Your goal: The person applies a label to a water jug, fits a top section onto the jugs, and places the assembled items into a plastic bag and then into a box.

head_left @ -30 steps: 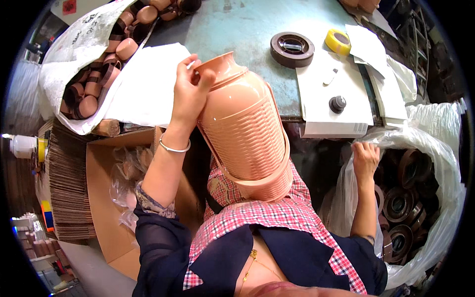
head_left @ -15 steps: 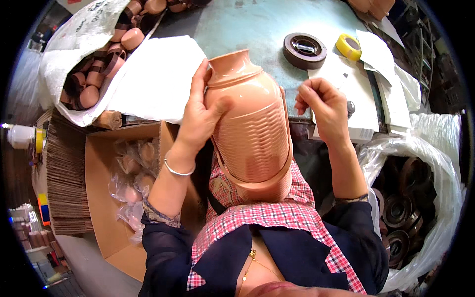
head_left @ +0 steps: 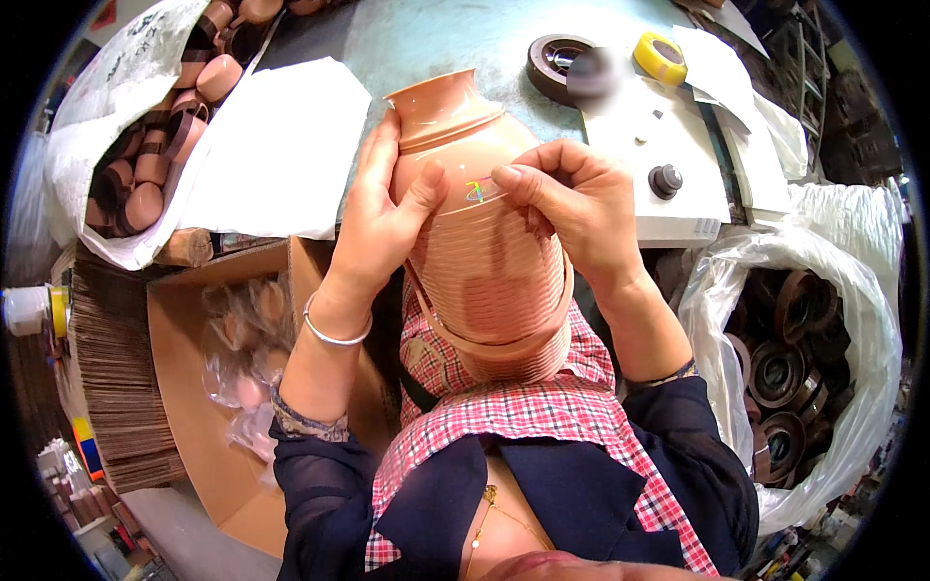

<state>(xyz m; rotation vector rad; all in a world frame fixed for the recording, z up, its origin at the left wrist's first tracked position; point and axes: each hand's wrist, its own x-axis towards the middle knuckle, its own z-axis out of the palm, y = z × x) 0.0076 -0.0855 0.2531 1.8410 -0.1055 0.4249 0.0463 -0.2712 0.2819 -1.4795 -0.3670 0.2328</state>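
Observation:
A glossy peach-coloured jug casing (head_left: 484,261), ribbed around its body and with a flared neck, leans upright in my lap against the table edge. My left hand (head_left: 383,208) steadies its shoulder, fingers along the side and thumb on the front. Right at the smooth band above the ribs is a small shiny, rainbow-coloured sticker (head_left: 476,191). The thumb and forefinger of my right hand (head_left: 576,198) pinch at the sticker's right edge, against the casing; the other fingers curl beneath. Part of the casing's right side is hidden by this hand.
A white sack (head_left: 73,174) of peach and brown cup-like parts lies at left. Below it stands a cardboard box (head_left: 184,387) with bagged parts. On the table are a brown ring (head_left: 552,68), yellow tape (head_left: 661,56) and a dark knob (head_left: 666,181). A plastic bag (head_left: 712,310) of brown rings stands right.
My right hand has moved left from beside the casing onto its front, where the shiny sticker now shows. My left hand keeps its hold. The whole view has shifted slightly.

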